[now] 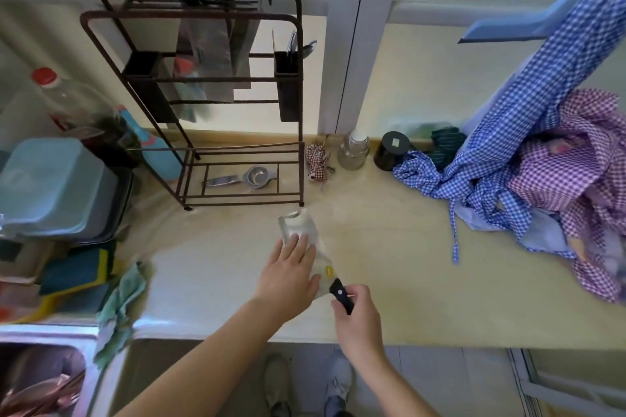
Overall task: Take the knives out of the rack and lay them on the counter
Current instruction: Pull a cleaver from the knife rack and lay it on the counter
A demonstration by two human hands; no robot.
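The pale worktop [389,281] runs across the view, with a sink [40,379] at its left front corner. A heap of checked cloth [528,186], blue and purple, covers its right end. At the back left stands the dark wire rack [299,85], and two black-handled knives [203,54] hang in its top slots, blades down. A side cup on the rack holds cutlery [298,44], and a metal strainer [249,177] lies on its base. Left of the rack are a blue lidded tub [50,186] and bottles; a green rag [123,301] hangs over the front edge by the sink. Right of the rack, along the wall, stand a small patterned pouch [316,162], a clear jar [354,150] and a black jar [393,150].

In front of the rack a cleaver [321,267] lies flat on the worktop. The left hand [288,274] rests open, palm down on its blade. The right hand [359,318] has its grip closed around the black handle.
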